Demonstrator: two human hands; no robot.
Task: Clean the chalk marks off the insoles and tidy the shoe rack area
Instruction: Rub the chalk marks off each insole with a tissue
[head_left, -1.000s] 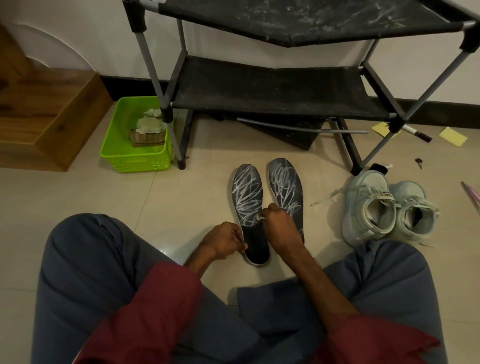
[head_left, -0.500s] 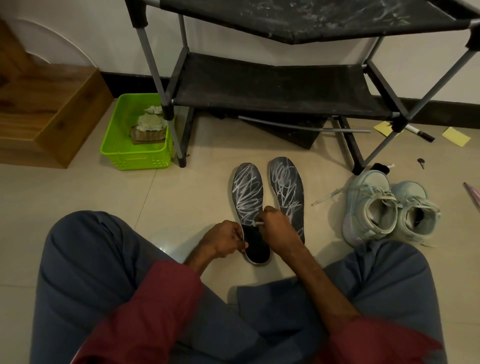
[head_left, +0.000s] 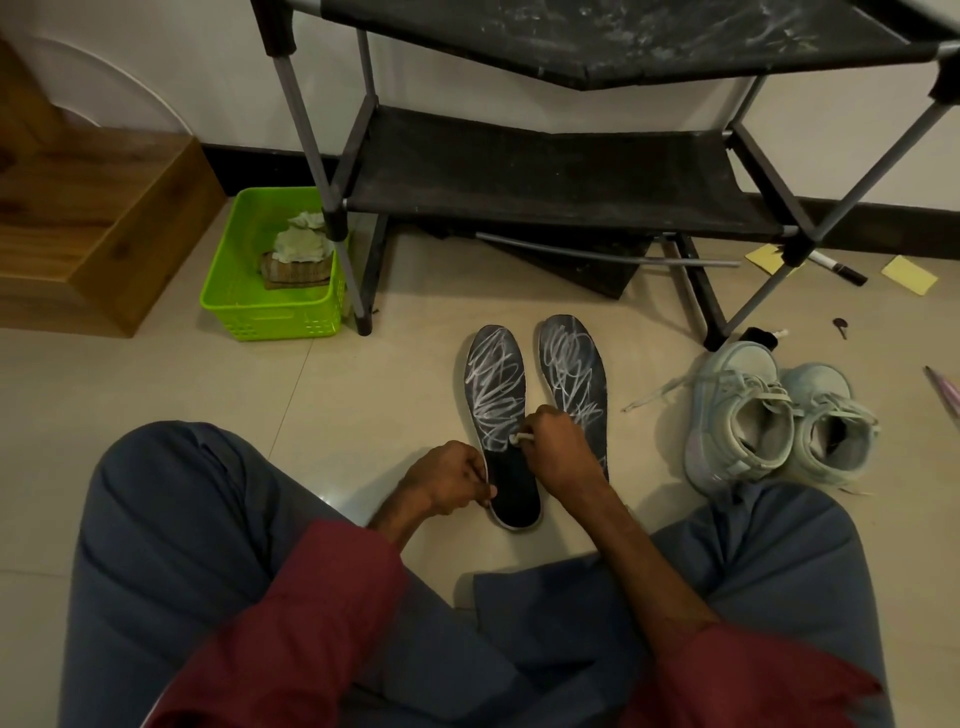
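Left insole (head_left: 496, 395) and right insole (head_left: 574, 364), both dark, lie flat side by side on the floor (head_left: 363, 389), toes toward the shoe rack (head_left: 545, 176). White chalk scribbles cover both, and the left one's heel end is bare black.

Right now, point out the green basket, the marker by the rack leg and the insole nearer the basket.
green basket (head_left: 270, 317): head view, on its front wall.
marker (head_left: 848, 272): head view, on its dark end.
insole nearer the basket (head_left: 493, 384): head view, on its chalk-scribbled front half.
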